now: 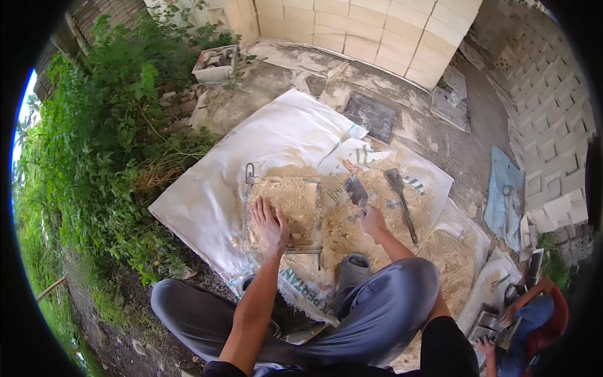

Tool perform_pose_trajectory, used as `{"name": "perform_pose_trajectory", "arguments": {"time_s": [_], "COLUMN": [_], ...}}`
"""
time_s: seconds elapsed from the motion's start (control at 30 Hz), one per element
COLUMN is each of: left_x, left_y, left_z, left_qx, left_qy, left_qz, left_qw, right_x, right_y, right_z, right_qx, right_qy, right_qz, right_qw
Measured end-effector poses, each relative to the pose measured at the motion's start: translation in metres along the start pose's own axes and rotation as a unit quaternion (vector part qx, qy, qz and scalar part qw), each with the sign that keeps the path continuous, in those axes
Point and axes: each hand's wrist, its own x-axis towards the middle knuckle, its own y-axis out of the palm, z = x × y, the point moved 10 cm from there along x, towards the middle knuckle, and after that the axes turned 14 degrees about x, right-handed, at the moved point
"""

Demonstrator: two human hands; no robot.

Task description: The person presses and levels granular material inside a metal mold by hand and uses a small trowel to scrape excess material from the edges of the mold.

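At the left of the frame, dense green leafy plants (pixel 119 157) border a white woven-plastic sheet (pixel 207 195), probably spread to keep the crumbly material off the ground. Near the centre lies a rectangular grey metal frame (pixel 247 213), its walls confining tan, sandy mix (pixel 295 204). The left hand (pixel 271 227) rests palm-down on it, fingers slightly spread, perhaps to level or steady the mix. Right of centre, the right hand (pixel 374 221) is wrapped around the handle of a grey, metal-bladed trowel (pixel 356 190), blade aimed away from the body, seemingly for reach. Beside it, a dark long-handled tool (pixel 396 183) lies within easy reach.
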Motion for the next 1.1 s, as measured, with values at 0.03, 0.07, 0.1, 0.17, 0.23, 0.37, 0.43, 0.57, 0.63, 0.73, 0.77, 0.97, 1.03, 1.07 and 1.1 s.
{"name": "perform_pose_trajectory", "arguments": {"time_s": [0.03, 0.07, 0.1, 0.17, 0.23, 0.37, 0.43, 0.57, 0.63, 0.73, 0.77, 0.97, 1.03, 1.07, 1.1], "left_x": [0.002, 0.003, 0.004, 0.005, -0.002, -0.035, -0.05, -0.067, -0.064, -0.068, -0.065, -0.004, 0.017, 0.024, 0.024], "left_y": [-0.002, -0.001, -0.001, -0.006, -0.01, -0.034, -0.034, -0.024, -0.018, -0.001, 0.0, -0.045, -0.072, -0.071, -0.064], "left_z": [-0.005, -0.002, 0.002, 0.006, -0.009, -0.038, -0.035, -0.035, -0.035, -0.028, -0.031, -0.006, -0.005, -0.008, -0.014], "left_qx": [-0.004, 0.002, -0.045, -0.121, -0.108, -0.058, -0.019, 0.014, 0.033, 0.052, 0.055, 0.013, -0.052, -0.053, -0.096], "left_qy": [0.022, 0.02, 0.003, -0.008, 0.035, 0.127, 0.164, 0.239, 0.28, 0.35, 0.362, 0.224, 0.172, 0.175, 0.185], "left_qz": [-0.025, -0.023, -0.019, -0.021, -0.006, 0.014, 0.034, 0.057, 0.098, 0.136, 0.137, 0.147, 0.099, 0.1, 0.141], "left_qw": [0.999, 1.0, 0.999, 0.992, 0.994, 0.99, 0.986, 0.969, 0.955, 0.925, 0.92, 0.963, 0.979, 0.978, 0.968], "right_x": [0.002, 0.004, 0.005, -0.002, 0.008, 0.018, 0.025, 0.039, 0.044, 0.033, 0.026, -0.098, -0.133, -0.146, -0.158], "right_y": [0.0, -0.005, -0.012, -0.066, -0.089, -0.081, -0.081, -0.1, -0.114, -0.13, -0.148, -0.201, -0.191, -0.183, -0.175], "right_z": [-0.014, -0.015, -0.019, -0.043, -0.123, -0.202, -0.192, -0.142, -0.104, -0.028, -0.008, 0.204, 0.248, 0.268, 0.278], "right_qx": [-0.001, -0.028, -0.054, -0.219, -0.206, -0.167, -0.147, -0.03, 0.034, 0.181, 0.177, 0.281, 0.37, 0.431, 0.49], "right_qy": [0.005, -0.03, -0.062, -0.026, 0.12, 0.162, 0.158, 0.11, 0.133, 0.155, 0.15, -0.033, -0.057, -0.093, -0.123], "right_qz": [0.0, -0.047, -0.097, -0.339, -0.329, -0.159, -0.136, -0.124, -0.115, -0.004, -0.012, -0.007, -0.009, -0.008, -0.008], "right_qw": [1.0, 0.998, 0.992, 0.915, 0.914, 0.959, 0.967, 0.986, 0.984, 0.971, 0.973, 0.959, 0.927, 0.898, 0.863]}}
